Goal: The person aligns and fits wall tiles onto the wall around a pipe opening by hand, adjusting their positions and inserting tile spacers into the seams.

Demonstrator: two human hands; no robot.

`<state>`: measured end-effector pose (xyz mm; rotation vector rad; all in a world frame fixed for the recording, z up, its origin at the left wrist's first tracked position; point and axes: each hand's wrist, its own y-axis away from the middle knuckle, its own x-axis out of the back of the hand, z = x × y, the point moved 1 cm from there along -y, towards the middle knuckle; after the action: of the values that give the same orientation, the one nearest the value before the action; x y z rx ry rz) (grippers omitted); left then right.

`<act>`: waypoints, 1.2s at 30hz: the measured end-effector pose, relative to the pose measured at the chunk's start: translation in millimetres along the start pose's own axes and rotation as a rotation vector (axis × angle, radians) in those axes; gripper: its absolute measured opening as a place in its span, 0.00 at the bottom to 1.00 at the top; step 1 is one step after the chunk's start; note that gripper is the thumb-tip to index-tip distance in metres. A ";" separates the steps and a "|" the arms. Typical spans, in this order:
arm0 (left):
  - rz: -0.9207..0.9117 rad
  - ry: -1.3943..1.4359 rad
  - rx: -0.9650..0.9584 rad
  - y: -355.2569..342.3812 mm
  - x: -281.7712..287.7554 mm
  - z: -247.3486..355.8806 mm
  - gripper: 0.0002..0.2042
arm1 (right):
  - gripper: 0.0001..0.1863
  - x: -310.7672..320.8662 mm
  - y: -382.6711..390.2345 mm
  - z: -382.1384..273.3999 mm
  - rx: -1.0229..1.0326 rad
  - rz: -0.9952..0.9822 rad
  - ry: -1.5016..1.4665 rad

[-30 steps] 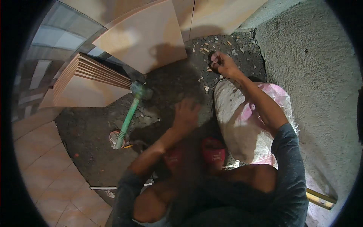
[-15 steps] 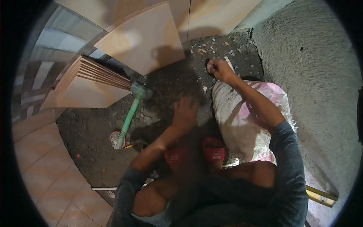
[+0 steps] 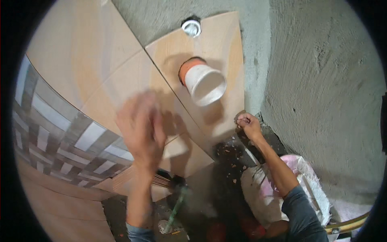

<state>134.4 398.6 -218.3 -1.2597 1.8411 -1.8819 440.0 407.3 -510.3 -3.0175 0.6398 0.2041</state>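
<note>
In the head view, I have my right hand point(image 3: 249, 125) low by the corner of the tile point(image 3: 225, 44), which stands against the wall point(image 3: 254, 52). Its fingers are curled in close together; I can't tell whether they pinch anything or touch the edge. Being so low there, they may be feeling or steadying that corner.

My left hand point(image 3: 141, 125) is raised and blurred before the neighbouring tiles, fingers loosely bent and parted, nothing visible in them; I can't tell if it makes contact.

The pipe point(image 3: 189, 67) comes through a hole in the tile, presumably cut to clear it, with a white cup point(image 3: 206, 85) at its outer end. A ring point(image 3: 191, 28) sits at the top edge.

The mallet point(image 3: 177, 207) lies near the stack point(image 3: 120, 182), probably to stay within reach; the sack point(image 3: 258, 197) sits beneath my right forearm.
</note>
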 end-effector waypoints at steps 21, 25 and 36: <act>-0.086 -0.278 -0.379 -164.8 -62.9 27.2 0.15 | 0.05 12.1 26.6 36.9 0.071 0.067 -0.125; -0.243 -0.204 -0.478 -208.5 -110.7 54.8 0.14 | 0.05 -2.0 17.5 39.8 0.186 0.160 -0.044; -0.199 0.007 -0.422 -216.5 -141.2 68.4 0.03 | 0.10 -24.3 -10.5 -29.5 0.289 0.257 -0.419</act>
<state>352.9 487.2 -92.2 -1.6196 2.2731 -1.6352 425.7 424.4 -477.6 -2.4993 0.9131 0.6687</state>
